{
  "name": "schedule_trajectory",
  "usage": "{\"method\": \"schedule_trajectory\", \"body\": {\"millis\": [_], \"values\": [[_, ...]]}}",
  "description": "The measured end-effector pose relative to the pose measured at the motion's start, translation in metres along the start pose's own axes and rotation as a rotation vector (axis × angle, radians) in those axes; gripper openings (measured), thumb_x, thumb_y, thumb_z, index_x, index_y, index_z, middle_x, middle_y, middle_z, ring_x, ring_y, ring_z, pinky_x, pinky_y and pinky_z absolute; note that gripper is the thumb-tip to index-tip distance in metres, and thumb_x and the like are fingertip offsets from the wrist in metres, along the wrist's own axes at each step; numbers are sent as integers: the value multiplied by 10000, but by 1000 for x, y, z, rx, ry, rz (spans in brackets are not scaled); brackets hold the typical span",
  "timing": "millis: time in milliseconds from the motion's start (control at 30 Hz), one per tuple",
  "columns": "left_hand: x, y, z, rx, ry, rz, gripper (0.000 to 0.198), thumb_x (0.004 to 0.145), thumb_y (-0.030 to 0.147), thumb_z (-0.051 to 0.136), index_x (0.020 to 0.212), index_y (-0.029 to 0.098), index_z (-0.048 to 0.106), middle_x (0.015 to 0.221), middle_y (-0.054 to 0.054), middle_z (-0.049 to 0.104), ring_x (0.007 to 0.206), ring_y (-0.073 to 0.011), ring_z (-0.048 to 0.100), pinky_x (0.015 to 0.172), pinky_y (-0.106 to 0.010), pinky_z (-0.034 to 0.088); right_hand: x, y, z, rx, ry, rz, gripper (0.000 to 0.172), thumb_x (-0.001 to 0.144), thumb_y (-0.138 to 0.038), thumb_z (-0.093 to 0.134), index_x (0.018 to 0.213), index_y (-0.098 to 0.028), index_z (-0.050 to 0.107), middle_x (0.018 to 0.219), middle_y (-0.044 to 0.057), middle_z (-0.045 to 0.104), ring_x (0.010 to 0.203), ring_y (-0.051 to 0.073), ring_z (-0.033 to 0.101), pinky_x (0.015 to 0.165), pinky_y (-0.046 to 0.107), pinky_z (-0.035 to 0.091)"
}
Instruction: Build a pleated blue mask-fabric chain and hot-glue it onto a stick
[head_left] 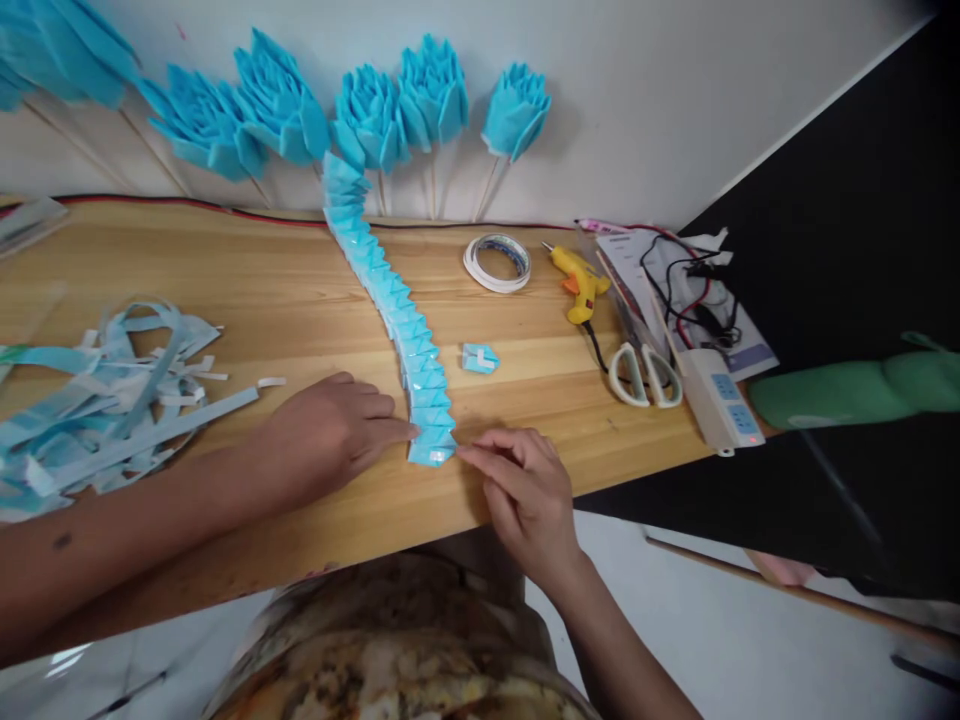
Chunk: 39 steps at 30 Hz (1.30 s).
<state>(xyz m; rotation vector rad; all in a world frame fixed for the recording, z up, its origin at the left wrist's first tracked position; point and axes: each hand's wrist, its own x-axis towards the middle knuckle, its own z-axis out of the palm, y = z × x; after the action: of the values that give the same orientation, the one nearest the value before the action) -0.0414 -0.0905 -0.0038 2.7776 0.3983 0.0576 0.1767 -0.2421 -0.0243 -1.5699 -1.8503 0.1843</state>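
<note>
A long row of overlapping folded light-blue petals (420,345) runs from the back of the wooden table toward me, bending slightly. My left hand (334,430) is at the left edge of its near end, fingers curled and one fingertip on the petals. From the other side, my right hand (529,485) pinches at the right corner of the last petal, its remaining fingers bent in. What lies between the fingertips is partly hidden. One loose folded blue petal (480,358) with white tape on it lies to the right of the row.
Blue cut strips (135,410) are heaped at left. Behind the row stand blue flowers (433,92) on sticks against the wall. To the right are a tape roll (498,263), a yellow glue gun (577,283), white-handled scissors (645,375), a power strip (724,400) and a green bottle (832,393).
</note>
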Motion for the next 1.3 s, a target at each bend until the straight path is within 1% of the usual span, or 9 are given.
{"method": "schedule_trajectory", "body": {"millis": [200,433,600,867,967,1067,1167,1233,1300], "values": [[-5,4,-5,40,-11,-21,294,983,183,470,1172,253,684,912,-48,675,858,-197,614,768,-333,422,4,-3,4,-91,-51,-30,370,826,-34,534,1096,-213,712,987,58,675,901,203,585,747,355,425],[-19,14,-5,-62,125,-16,295,988,157,423,1124,233,674,946,-39,689,865,-168,614,798,-303,422,4,-2,5,-94,-33,-40,378,824,-11,517,1065,-224,716,987,52,681,907,197,587,760,351,425],[-15,16,6,-51,126,36,270,986,169,441,1100,231,678,867,-32,662,808,-171,595,754,-304,405,3,-3,7,-99,-37,-28,359,843,-26,524,1076,-225,712,986,56,687,898,197,582,756,346,417],[0,21,13,8,139,66,259,967,152,481,1140,227,658,931,-40,693,843,-192,600,759,-325,379,17,3,-1,-210,-52,15,259,900,-112,560,1078,-227,708,1023,62,705,937,215,605,772,367,410],[5,27,11,-14,127,74,235,965,155,468,1059,218,675,860,-32,685,792,-189,590,735,-323,361,21,9,-4,-194,-56,39,252,916,-118,544,1074,-224,709,1029,64,705,943,215,609,781,369,426],[6,28,9,-84,175,80,236,979,162,433,968,203,665,818,-21,670,757,-174,580,734,-318,352,20,13,-3,-172,-40,42,254,920,-119,537,1081,-213,710,1026,68,700,942,214,606,785,370,435],[7,24,10,-78,242,82,257,990,154,400,1084,199,636,881,-25,690,795,-173,594,752,-317,355,17,16,0,-167,-30,43,262,911,-109,545,1084,-216,711,1030,66,697,942,210,601,791,370,433],[10,20,12,-32,248,93,283,1004,167,383,1168,197,612,910,-31,699,815,-180,600,757,-324,355,17,16,1,-162,-37,47,274,904,-101,548,1089,-222,710,1031,62,696,942,208,601,786,368,429],[12,18,15,16,238,100,297,1023,192,357,1166,197,617,900,-33,697,808,-187,596,754,-333,353,17,17,1,-154,-39,51,275,902,-100,548,1087,-225,709,1027,61,695,938,208,601,778,366,423]]}}
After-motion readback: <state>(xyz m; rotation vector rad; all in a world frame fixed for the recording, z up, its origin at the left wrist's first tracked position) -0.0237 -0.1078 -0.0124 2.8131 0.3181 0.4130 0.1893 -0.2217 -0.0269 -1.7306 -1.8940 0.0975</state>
